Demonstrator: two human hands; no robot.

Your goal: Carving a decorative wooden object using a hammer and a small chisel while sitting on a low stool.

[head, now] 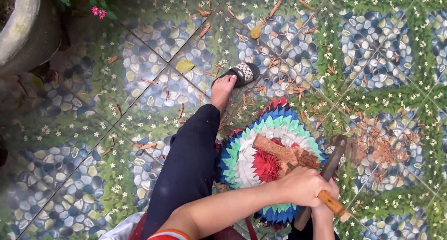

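Observation:
A reddish-brown chunk of wood point(277, 152) lies on a round rag mat point(242, 162) with rings of white, green, blue and red. Both my hands grip the wooden handle point(334, 204) of a dark-bladed chopping knife point(333, 160). My left hand point(302, 185) is wrapped around the handle's upper part, close to the wood. My right hand point(324, 213) sits just below it, partly hidden. The blade stands at the right edge of the mat, beside the end of the wood. My left leg in dark trousers point(188, 165) stretches out to the left of the mat.
The floor is tile printed with pebbles and flowers point(382, 49). Wood chips and shavings point(379, 149) lie scattered about, thickest right of the blade. My foot wears a black sandal point(240, 74). A grey plant pot point(23, 30) with pink flowers stands at the top left.

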